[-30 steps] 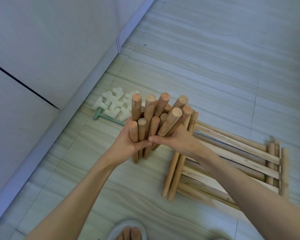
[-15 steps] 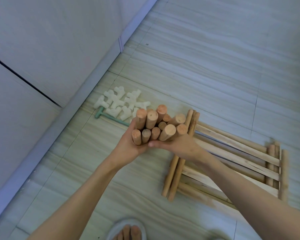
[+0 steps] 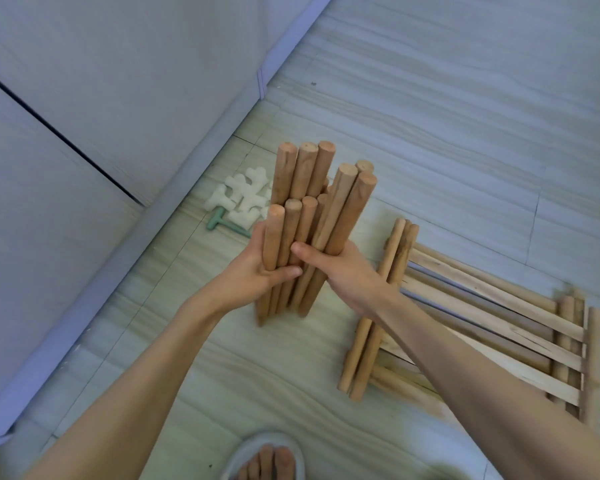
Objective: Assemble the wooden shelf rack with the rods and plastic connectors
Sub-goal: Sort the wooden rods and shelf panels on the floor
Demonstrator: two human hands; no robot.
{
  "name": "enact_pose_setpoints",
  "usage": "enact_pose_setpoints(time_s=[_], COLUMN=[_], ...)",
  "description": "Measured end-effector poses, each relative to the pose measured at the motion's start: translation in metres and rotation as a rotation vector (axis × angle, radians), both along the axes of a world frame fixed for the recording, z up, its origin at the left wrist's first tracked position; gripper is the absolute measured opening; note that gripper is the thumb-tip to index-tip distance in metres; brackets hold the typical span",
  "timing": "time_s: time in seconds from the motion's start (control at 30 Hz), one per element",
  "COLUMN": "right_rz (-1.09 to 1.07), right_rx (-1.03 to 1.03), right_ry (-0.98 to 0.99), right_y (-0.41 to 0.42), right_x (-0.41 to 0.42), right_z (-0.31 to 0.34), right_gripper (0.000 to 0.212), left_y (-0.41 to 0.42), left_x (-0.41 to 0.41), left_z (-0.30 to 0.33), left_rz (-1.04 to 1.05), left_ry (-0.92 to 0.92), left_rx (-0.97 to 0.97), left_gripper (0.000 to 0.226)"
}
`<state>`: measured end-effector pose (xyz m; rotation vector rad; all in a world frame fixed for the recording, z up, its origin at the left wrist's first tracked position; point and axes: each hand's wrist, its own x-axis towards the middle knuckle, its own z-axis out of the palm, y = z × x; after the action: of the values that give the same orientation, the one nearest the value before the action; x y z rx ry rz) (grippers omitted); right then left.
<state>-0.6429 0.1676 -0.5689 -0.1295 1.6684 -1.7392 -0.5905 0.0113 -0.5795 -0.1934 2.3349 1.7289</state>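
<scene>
A bundle of several short wooden rods (image 3: 312, 209) stands nearly upright on the floor, lower ends down. My left hand (image 3: 253, 271) grips the bundle from the left, thumb across the front. My right hand (image 3: 340, 271) grips it from the right, thumb laid over the rods. White plastic connectors (image 3: 241, 200) lie in a heap on the floor behind the bundle, to the left. Slatted wooden shelf panels (image 3: 499, 320) lie flat on the floor to the right, with two long rods (image 3: 378, 306) resting along their left edge.
A small green mallet-like tool (image 3: 220, 225) lies by the connectors. A pale wall with a skirting board (image 3: 174, 199) runs diagonally along the left. My slippered foot (image 3: 267, 459) shows at the bottom edge. Tiled floor stretches away at the top right.
The rod bundle dropped low half a second ago and has since been lifted and stood taller, tops tilted away from me. Both hands keep their hold on it.
</scene>
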Motion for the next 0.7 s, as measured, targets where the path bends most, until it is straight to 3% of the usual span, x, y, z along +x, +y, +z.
enact_pose_setpoints(time_s=[0.07,0.17,0.37,0.53,0.7], right_rz=[-0.004,-0.025,-0.060,-0.088,-0.133], right_rx=[-0.066,-0.173,-0.212,-0.191,-0.150], right_ry=[-0.120,-0.327,-0.609,-0.750,-0.802], right_y=[-0.016,-0.038,-0.069,-0.086,-0.093], right_x=[0.011,0.033,0.071,0.083,0.091], right_z=[-0.006,-0.018,-0.043,-0.061,-0.079], right_gripper=[0.044,0.038,0.040,0.040,0.035], left_y=[-0.016,-0.037,-0.068,-0.085,-0.082], left_x=[0.014,0.038,0.072,0.091,0.093], left_z=[0.002,-0.001,-0.021,-0.041,-0.050], left_rz=[-0.009,0.030,0.118,0.230,0.199], left_ry=[-0.044,-0.146,-0.326,-0.391,-0.353], left_rx=[-0.020,-0.051,-0.019,0.061,0.071], left_gripper=[0.081,0.066,0.052,0.043,0.052])
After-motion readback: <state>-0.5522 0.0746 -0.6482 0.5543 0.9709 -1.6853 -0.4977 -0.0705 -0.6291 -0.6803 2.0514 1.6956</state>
